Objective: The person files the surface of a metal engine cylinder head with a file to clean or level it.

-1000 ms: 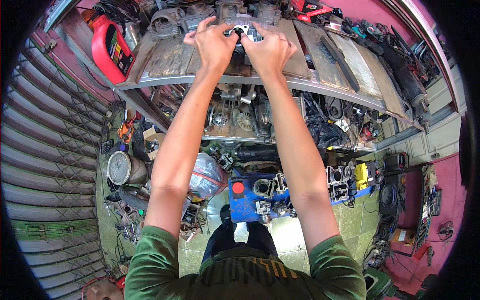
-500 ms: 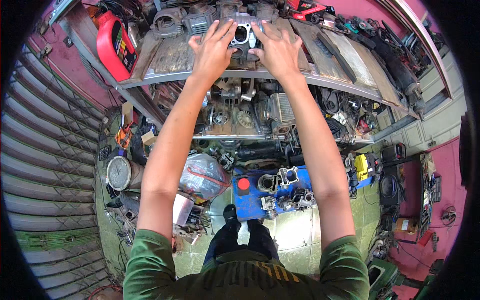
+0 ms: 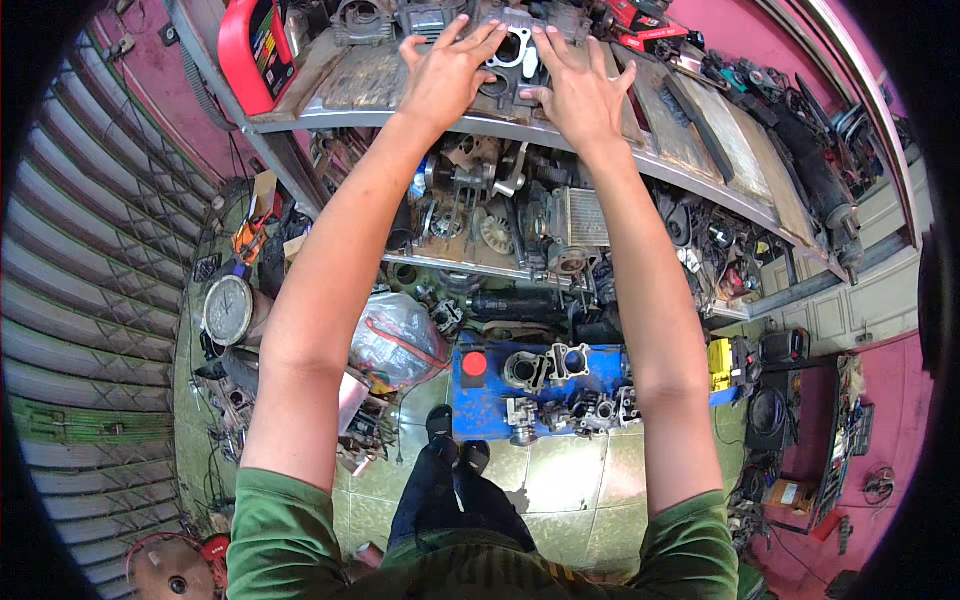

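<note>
At the far side, on the upper shelf, a grey metal engine cylinder (image 3: 511, 46) with a round bore stands between my two hands. My left hand (image 3: 452, 78) has its fingers spread, the foremost tips at the cylinder's left edge. On the other side my right hand (image 3: 584, 98) also has its fingers stretched apart, its index fingertip at the right edge. Both thumbs point inward below the bore, near another dark metal part (image 3: 495, 85). Whether the fingertips press on the cylinder or only rest against it is hard to see. Neither hand is closed around anything.
Wooden boards (image 3: 365, 80) cover the metal-edged shelf, with a red oil bottle (image 3: 252, 60) at its left. Engine parts (image 3: 497, 232) crowd the lower shelf. Below, a blue bench (image 3: 480, 402) bears several metal parts, beside a clear plastic bag (image 3: 400, 340). A rolling shutter (image 3: 100, 300) lines the left.
The view has shifted, so shelf and hands sit slightly higher and farther right. My feet have moved left. Both hands stay spread at the cylinder.
</note>
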{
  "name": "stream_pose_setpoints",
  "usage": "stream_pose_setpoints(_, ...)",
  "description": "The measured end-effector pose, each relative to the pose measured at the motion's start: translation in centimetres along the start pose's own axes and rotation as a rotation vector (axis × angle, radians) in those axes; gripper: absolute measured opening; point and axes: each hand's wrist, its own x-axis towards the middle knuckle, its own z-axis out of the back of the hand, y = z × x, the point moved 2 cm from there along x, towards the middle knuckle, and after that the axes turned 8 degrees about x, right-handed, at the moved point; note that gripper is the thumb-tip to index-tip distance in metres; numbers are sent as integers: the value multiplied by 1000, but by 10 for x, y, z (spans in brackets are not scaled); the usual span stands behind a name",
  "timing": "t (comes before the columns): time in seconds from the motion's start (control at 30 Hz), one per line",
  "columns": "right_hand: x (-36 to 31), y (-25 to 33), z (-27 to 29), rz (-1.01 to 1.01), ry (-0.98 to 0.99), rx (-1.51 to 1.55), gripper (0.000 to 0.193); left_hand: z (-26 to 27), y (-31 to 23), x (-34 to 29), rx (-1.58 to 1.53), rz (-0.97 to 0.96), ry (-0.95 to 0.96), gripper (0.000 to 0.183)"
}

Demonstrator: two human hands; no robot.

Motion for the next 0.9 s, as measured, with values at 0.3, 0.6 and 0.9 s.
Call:
stream_pose_setpoints(0.3, 3, -6, -3, -28, 18, 22, 83, 21, -5, 12, -10, 68, 167, 69)
stream_pose_setpoints(0.6, 26, -12, -27, -65, 40, 30, 84, -2, 6, 31, -32, 81, 204, 67)
stream_pose_setpoints(0.9, 47, -24, -59, -88, 27, -15, 84, -40, 18, 51, -133, 95, 220, 67)
